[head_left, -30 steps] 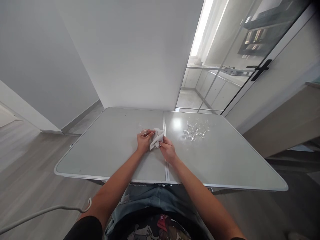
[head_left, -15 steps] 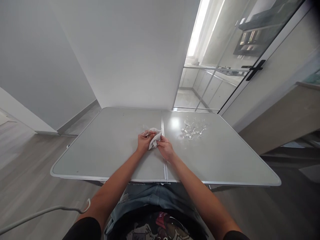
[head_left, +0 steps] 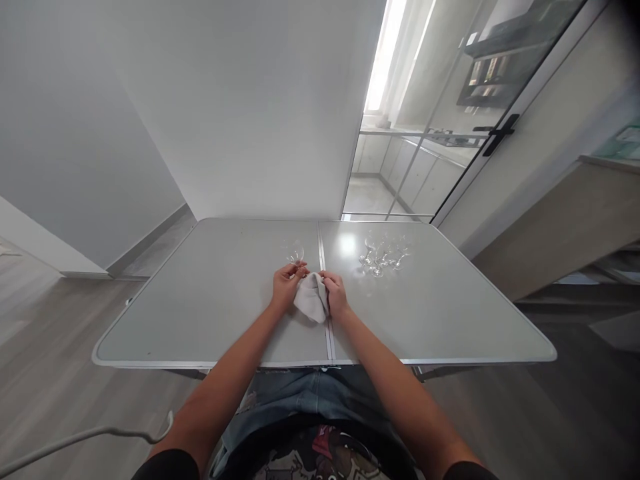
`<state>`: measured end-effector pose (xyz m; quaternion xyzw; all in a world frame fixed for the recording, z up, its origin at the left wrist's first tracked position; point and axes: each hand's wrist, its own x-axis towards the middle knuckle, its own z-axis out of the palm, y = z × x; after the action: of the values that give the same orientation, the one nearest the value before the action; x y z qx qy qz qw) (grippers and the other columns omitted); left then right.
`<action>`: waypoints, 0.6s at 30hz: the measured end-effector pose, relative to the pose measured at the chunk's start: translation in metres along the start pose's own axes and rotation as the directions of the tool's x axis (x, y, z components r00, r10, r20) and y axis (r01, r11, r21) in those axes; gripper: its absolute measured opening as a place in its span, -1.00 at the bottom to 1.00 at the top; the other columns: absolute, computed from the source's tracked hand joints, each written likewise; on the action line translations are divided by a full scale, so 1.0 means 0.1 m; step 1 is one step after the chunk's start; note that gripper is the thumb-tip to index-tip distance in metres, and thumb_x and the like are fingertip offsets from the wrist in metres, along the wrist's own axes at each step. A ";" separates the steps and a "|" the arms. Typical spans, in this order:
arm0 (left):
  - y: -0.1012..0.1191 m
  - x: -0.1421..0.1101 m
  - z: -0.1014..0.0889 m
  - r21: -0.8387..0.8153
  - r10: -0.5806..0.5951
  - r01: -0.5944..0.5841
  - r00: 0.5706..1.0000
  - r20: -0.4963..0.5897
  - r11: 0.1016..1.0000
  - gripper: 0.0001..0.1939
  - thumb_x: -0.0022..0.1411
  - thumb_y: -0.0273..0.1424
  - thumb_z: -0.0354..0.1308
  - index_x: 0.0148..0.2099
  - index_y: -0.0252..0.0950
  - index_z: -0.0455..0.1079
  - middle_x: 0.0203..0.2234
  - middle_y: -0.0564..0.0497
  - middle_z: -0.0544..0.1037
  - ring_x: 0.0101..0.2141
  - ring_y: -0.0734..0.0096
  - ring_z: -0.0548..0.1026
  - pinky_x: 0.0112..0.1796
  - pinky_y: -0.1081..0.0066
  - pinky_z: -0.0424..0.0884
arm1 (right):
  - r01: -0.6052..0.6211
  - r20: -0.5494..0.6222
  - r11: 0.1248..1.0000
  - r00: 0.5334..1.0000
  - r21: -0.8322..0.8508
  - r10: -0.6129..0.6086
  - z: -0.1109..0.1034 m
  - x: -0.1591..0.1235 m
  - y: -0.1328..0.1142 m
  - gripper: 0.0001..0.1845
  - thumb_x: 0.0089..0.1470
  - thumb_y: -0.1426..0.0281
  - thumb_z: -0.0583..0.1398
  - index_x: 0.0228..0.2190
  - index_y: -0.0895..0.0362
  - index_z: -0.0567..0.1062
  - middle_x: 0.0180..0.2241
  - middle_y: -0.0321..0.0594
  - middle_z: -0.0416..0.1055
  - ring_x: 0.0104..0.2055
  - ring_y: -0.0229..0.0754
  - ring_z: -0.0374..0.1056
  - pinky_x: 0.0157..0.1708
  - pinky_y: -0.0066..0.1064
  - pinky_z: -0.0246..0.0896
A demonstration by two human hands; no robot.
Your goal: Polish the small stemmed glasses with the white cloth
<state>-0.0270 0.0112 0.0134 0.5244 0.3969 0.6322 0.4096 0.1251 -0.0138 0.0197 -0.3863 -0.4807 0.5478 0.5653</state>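
Note:
In the head view my left hand (head_left: 287, 285) is closed on a small clear glass (head_left: 295, 252), whose bowl shows just beyond my fingertips. My right hand (head_left: 334, 292) pinches a whitish cloth (head_left: 311, 300), which hangs down between both hands over the table's middle seam. The cloth's upper edge also reaches my left fingertips; whether they grip it too I cannot tell. Off to the right, several clear stemmed glasses (head_left: 384, 257) stand close together on the table.
Both hands are above a grey folding table (head_left: 200, 300) with a pale metal rim. Behind it rises a white wall (head_left: 260, 120); a glass door (head_left: 415, 133) with a black handle is at the right. A pale curved rod (head_left: 100, 432) juts in at lower left.
The cloth has opened out from a bunch and now hangs lower. The glass bowl, earlier mostly covered by hand and cloth, now shows clearly above my left hand. The view has shifted slightly.

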 end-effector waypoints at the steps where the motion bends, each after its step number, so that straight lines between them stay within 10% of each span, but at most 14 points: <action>1: 0.01 -0.01 0.01 0.026 0.018 -0.019 0.999 0.026 0.999 -0.76 0.16 -0.17 0.36 -0.30 -0.26 0.61 -0.20 -0.15 0.64 -0.03 0.12 0.55 -0.01 0.17 0.48 | 0.042 -0.022 0.995 0.999 -0.094 -0.044 0.01 -0.01 -0.02 -0.84 -0.01 0.27 0.23 -0.51 0.08 0.48 -0.62 -0.39 0.20 -0.54 -0.28 0.06 -0.52 -0.45 -0.05; 10: -0.04 -0.07 0.10 0.009 0.003 -0.004 0.986 0.168 1.000 -0.80 0.08 -0.24 0.44 -0.28 -0.23 0.64 0.05 -0.18 0.52 0.16 0.02 0.43 0.04 0.13 0.49 | 0.140 -0.077 0.682 0.958 -0.718 -0.278 -0.04 -0.05 0.08 -0.85 0.04 0.30 0.29 -0.30 -0.08 0.65 -0.47 -0.28 0.31 -0.44 -0.20 0.18 -0.40 -0.39 -0.05; 18: 0.06 -0.12 0.13 0.103 0.057 -0.111 0.902 0.429 0.988 -0.48 0.18 -0.19 0.35 0.17 -0.13 0.47 0.16 -0.15 0.45 0.20 0.06 0.38 0.19 0.10 0.31 | 0.141 -0.058 0.579 0.949 -0.803 -0.311 -0.25 -0.07 -0.03 -0.77 0.18 0.31 0.17 -0.37 0.02 0.64 -0.37 -0.19 0.55 -0.39 -0.17 0.37 -0.34 -0.38 0.15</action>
<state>-0.0134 -0.0014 0.0165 0.6906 0.3142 0.4939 0.4248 0.1506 -0.0189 0.0155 -0.5818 -0.6607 0.1626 0.4456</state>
